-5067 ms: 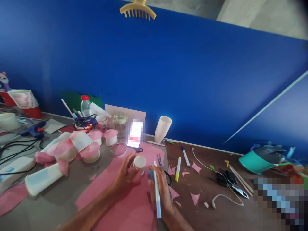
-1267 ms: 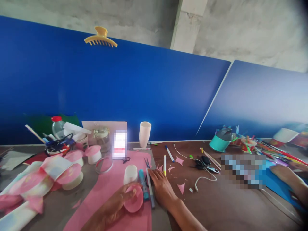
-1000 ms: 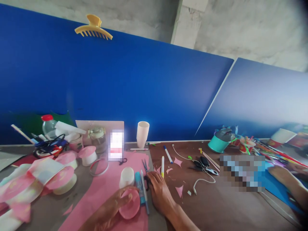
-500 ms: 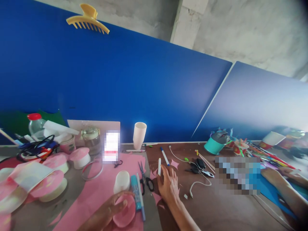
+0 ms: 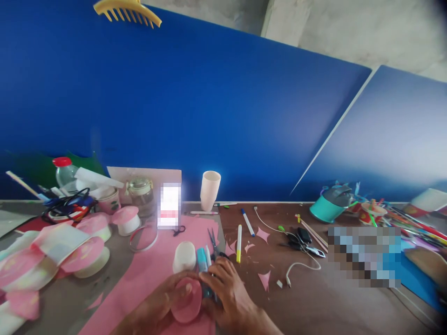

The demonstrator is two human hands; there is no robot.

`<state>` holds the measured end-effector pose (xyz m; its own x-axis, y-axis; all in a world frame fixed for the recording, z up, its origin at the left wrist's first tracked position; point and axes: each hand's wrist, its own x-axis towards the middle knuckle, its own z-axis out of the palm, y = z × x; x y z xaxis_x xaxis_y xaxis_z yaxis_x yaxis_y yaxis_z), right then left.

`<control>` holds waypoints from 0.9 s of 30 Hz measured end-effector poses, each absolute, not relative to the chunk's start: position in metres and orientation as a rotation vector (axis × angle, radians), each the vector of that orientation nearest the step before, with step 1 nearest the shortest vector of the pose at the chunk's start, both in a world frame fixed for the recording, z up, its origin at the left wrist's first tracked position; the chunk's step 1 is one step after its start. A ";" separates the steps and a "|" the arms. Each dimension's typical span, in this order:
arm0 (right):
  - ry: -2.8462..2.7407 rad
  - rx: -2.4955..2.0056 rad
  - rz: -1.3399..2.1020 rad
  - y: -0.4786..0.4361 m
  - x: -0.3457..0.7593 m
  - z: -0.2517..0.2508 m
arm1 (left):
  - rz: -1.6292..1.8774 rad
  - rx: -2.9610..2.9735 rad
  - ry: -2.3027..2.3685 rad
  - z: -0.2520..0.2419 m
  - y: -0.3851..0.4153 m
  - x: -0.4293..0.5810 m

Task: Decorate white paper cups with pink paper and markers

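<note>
No readable text, labels, brands or numbers

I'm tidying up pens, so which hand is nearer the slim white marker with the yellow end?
Right. The right hand is just to the marker's near left; the left hand is farther left, holding a round pink disc.

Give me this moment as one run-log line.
left hand: holding pink disc | right hand: over teal tube | scissors: beyond right hand
</note>
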<state>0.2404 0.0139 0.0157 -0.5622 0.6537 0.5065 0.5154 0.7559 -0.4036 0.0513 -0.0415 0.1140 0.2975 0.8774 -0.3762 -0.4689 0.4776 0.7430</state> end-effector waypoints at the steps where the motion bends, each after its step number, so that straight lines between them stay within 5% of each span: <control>1: -2.318 -0.874 0.288 0.012 0.239 0.015 | 0.967 0.576 0.853 0.106 -0.037 0.050; 8: -2.384 -0.943 0.327 0.012 0.242 0.014 | 0.866 0.616 0.756 0.029 -0.002 0.031; 27: -2.320 -0.954 0.225 0.014 0.241 0.007 | 0.906 0.780 0.711 0.020 -0.004 0.030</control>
<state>0.2406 0.0143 0.0074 -0.5523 0.6845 0.4758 0.5802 0.7254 -0.3703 0.0297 -0.0039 0.0202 0.4374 0.8760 -0.2032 -0.4055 0.3939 0.8249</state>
